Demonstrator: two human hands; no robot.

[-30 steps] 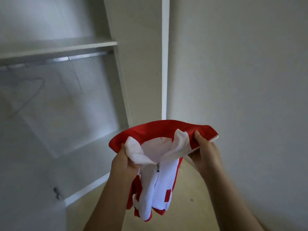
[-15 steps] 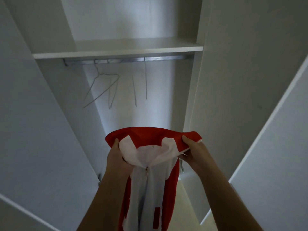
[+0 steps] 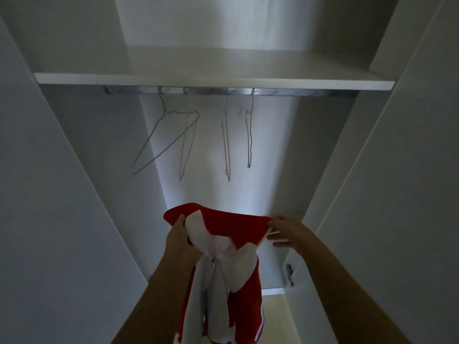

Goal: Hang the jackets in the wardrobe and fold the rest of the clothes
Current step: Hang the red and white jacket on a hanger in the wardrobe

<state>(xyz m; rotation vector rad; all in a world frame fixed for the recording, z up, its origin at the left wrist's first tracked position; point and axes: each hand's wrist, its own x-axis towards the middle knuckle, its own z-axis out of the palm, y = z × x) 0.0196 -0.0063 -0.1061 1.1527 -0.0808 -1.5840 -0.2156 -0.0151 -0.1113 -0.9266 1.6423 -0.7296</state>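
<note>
Red jacket (image 3: 231, 225), just the one, white inside with a zip down the front, held up low before the open wardrobe (image 3: 330, 145). Your left hand (image 3: 182, 242) grips it at the collar. Your right hand (image 3: 288, 230) meets the collar's far edge with fairly straight fingers; I can't tell if it pinches. Four wire hangers (image 3: 226, 145) hang on one rail (image 3: 285, 92) under one shelf (image 3: 213, 81), well above the jacket. Two doors (image 3: 49, 194) flank you.

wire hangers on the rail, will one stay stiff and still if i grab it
Probably light and a bit bendy: the wire hangers are thin bare wire. Likely to swing, since each hangs only by its hook from the rail, at differing angles.
</note>
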